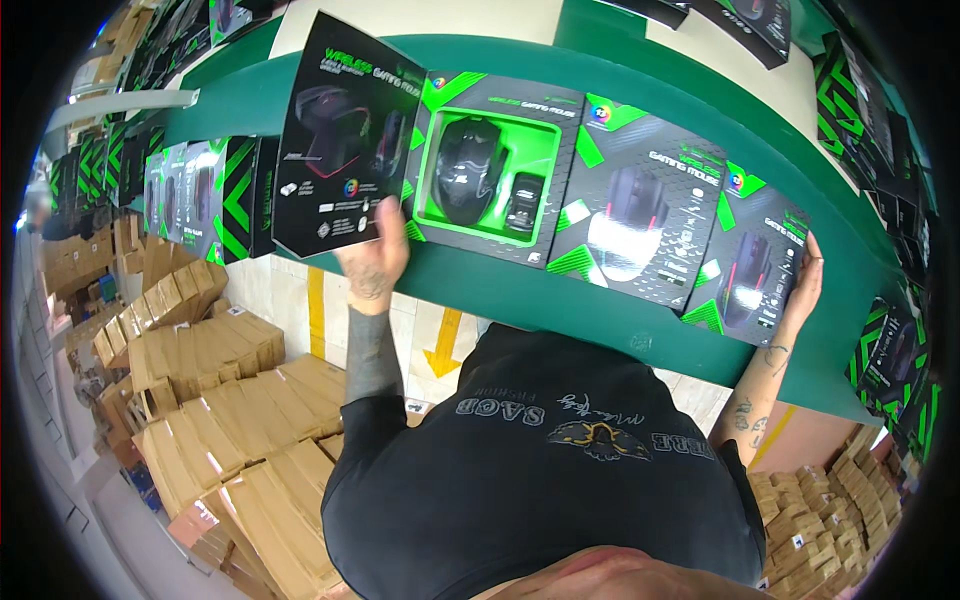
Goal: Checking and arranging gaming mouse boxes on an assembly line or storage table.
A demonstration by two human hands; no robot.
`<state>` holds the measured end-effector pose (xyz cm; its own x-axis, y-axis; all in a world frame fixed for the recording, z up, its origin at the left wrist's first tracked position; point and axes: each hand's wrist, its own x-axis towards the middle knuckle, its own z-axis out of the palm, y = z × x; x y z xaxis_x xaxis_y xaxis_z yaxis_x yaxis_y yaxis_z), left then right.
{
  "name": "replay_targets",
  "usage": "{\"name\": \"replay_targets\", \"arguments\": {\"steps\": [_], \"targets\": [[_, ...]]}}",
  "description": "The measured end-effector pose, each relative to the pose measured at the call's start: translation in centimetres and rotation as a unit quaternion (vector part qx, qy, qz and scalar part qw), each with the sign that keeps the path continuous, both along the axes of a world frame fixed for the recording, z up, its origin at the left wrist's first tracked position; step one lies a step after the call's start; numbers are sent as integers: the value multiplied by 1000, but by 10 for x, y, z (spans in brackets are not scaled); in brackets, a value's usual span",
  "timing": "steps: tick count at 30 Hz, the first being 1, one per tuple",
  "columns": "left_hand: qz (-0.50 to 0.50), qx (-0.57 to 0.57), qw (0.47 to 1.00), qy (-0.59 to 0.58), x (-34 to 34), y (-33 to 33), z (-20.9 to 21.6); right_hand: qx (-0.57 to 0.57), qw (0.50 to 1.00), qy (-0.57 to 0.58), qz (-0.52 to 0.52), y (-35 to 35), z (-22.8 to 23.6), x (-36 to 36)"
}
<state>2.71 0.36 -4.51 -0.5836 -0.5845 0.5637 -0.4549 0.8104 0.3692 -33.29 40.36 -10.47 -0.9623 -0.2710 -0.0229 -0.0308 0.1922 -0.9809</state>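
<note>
My left hand [385,250] grips the lower part of a raised black front flap [350,140], its thumb on the printed face. Beside the flap lies the opened mouse box [490,250]. Through its green-framed window show a black gaming mouse [467,165] and a small dark piece [523,203]. Two closed boxes continue the row: a middle mouse box [640,200] and a right-hand mouse box [750,270]. Along the outer edge of the last one my right hand [806,283] holds on, fingers close together; its thumb is hidden.
The boxes rest on a green table [600,320]. More mouse boxes stand at the left [200,195] and at the far right [885,365]. Brown cartons [210,350] are stacked on the left floor, with other cartons [830,510] at the lower right. A grey bar [140,101] juts in at the left.
</note>
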Motion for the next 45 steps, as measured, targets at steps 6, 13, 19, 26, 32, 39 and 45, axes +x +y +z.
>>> {"name": "replay_targets", "arguments": {"steps": [6, 13, 19, 26, 32, 39, 45], "targets": [[27, -217, 965, -146, 37, 7, -38, 12, 1000, 9, -10, -8, 4, -4], [-50, 98, 994, -20, 47, 17, -45, -2, 999, -14, -31, -8, 2, -12], [-196, 290, 934, -71, 24, -4, 5, 113, 990, 80, 35, -20, 51, 37], [-151, 512, 846, 4, -16, -31, 0, -85, 992, -56, 75, -44, 54, 66], [-194, 531, 783, 260, -38, -71, 8, -232, 969, 56, 63, -88, 88, 40], [-59, 206, 944, 251, -129, -197, 109, -261, 947, 186, 3, -220, 172, -67], [-155, 25, 978, 137, -167, -109, 124, -160, 963, 207, -59, -171, 90, -71]]}}
